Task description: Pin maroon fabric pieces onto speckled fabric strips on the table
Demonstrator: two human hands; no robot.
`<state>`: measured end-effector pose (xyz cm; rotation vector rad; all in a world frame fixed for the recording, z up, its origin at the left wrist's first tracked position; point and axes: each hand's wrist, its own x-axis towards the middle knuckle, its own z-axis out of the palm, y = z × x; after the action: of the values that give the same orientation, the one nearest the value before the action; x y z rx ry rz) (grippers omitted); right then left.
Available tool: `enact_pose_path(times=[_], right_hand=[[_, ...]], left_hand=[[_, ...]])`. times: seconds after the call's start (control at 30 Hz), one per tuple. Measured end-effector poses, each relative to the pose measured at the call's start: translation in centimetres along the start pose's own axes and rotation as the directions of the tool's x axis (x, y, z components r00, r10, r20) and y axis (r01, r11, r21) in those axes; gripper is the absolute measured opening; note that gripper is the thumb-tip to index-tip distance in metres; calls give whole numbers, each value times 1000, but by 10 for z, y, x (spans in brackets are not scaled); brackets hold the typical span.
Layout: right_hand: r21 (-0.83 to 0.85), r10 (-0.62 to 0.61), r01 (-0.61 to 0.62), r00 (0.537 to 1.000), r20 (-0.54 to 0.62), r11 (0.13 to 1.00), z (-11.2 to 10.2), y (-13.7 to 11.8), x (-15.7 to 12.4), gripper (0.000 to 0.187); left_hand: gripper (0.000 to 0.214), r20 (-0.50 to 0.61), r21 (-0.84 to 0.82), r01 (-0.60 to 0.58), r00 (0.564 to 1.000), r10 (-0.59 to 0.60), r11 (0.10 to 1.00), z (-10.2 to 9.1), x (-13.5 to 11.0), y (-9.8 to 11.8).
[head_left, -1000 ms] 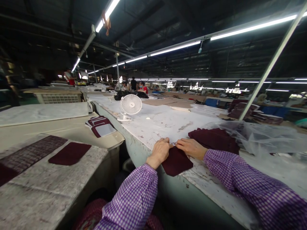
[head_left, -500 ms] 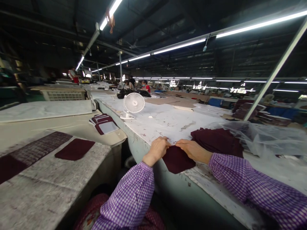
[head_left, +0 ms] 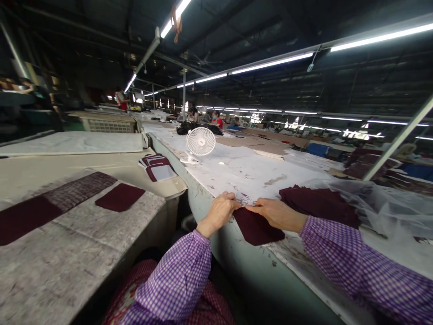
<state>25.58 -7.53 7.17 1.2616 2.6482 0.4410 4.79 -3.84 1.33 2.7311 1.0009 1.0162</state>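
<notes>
A dark maroon fabric piece [head_left: 257, 228] lies at the near edge of a worn white worktable [head_left: 250, 174], hanging slightly over the side. My left hand [head_left: 219, 212] is curled at its upper left corner, fingers closed on the edge. My right hand [head_left: 275, 213] lies across its top edge with fingers pressed together, pointing left, almost meeting the left hand. Both sleeves are purple checked. A stack of the same maroon pieces [head_left: 318, 203] sits just right of my right hand.
Crumpled clear plastic [head_left: 375, 201] covers the table at right. A small white fan [head_left: 200, 143] stands farther back. To the left, a lower table [head_left: 84, 230] carries a maroon piece [head_left: 120, 197] and a small stack of pieces [head_left: 158, 168]. People work far behind.
The view has swung a little to the left and up. Both hands stay on the top edge of the maroon piece, which has barely shifted.
</notes>
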Motion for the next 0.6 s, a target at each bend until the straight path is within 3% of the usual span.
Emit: enact_pose_path(times=[0.1,0.17,0.37,0.47,0.6], right_hand=[[-84,15,-8,997,73,996,-13,-6,6,54],[-99,22,-11,994,110,995,-20,-8,9,53],[-115,19,-2,988,151,993,-26,-8,14,52],[-121,13,7,986,168,993,-27,-9,15,53],[-98,13,5,983,182,995,-29,-9,16,53]], left_hand=[[29,8,20,-30,1000,29,999,-3,-2,0],[28,-10,-54,-18,1000,18,998,-4,-4,-2],[17,-88,-457,193,962,-260,868,-7,-9,-11],[12,-69,-457,255,945,-319,852,-6,-8,-10],[15,-97,-337,173,971,-217,926,-5,-8,-7]])
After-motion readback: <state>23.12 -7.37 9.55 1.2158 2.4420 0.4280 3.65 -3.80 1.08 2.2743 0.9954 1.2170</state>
